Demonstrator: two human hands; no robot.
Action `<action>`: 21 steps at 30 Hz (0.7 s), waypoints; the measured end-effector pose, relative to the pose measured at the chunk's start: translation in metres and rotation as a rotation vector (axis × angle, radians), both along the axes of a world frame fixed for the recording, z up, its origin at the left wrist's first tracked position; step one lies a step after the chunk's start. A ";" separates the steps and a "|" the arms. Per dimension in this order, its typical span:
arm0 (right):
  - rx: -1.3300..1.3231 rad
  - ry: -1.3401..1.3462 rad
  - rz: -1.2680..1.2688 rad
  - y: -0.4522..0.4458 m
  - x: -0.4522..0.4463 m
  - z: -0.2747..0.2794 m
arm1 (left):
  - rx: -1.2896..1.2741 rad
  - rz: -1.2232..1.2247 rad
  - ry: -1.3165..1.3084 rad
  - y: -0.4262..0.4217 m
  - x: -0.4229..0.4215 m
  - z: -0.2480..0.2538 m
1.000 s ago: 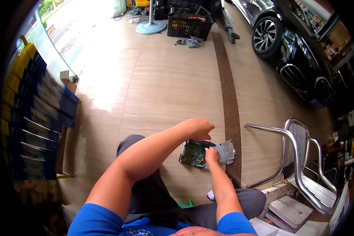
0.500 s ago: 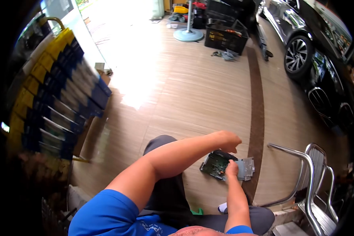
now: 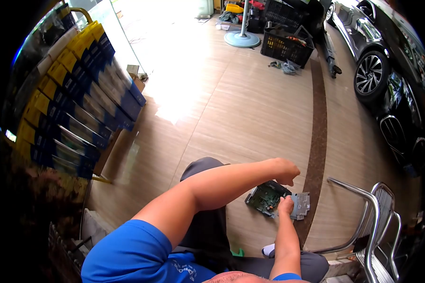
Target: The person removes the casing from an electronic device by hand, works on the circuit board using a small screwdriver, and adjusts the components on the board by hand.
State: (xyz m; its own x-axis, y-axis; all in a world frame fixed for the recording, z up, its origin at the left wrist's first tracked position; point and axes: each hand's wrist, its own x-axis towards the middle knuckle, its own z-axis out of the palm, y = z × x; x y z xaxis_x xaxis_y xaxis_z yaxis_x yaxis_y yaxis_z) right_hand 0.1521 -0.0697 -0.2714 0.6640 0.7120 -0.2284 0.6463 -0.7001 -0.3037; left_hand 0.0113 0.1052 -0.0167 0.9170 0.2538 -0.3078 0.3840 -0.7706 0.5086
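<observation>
On the floor in front of me lies an opened electronic unit with a green circuit board (image 3: 268, 197) in a dark frame. A flat grey metal plate (image 3: 301, 206) extends from its right side. My right hand (image 3: 285, 206) is closed at the seam between board and plate, its fingers gripping the unit there. Above the unit's far edge, my left hand (image 3: 287, 171) is closed with its fingers pointing down. Whatever the left fingers hold, if anything, is hidden.
A shiny metal chair (image 3: 380, 212) stands close on the right. A rack of blue and yellow packages (image 3: 80, 99) is on the left. A black crate (image 3: 287, 46) and a round stand base (image 3: 242, 39) are farther off. A black car (image 3: 387, 80) is parked at the far right.
The view has turned slightly, so the surroundings sit farther right in the picture. Both hands stay at the unit, with only slight movement visible.
</observation>
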 end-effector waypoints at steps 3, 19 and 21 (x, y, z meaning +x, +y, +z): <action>-0.022 0.001 0.063 -0.002 -0.002 0.005 | -0.005 0.007 0.002 0.000 -0.001 0.001; 0.214 0.030 0.143 0.002 0.001 -0.016 | -0.008 -0.034 0.037 0.000 0.001 0.000; 0.222 0.036 0.071 0.003 -0.001 -0.008 | -0.003 -0.039 0.020 0.001 0.001 0.001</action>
State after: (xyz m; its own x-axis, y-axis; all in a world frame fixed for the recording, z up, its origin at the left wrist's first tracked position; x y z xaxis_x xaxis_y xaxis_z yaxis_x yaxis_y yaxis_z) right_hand 0.1515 -0.0669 -0.2799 0.6047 0.7920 -0.0841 0.6773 -0.5669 -0.4689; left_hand 0.0123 0.1057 -0.0161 0.9199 0.2168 -0.3269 0.3637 -0.7838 0.5034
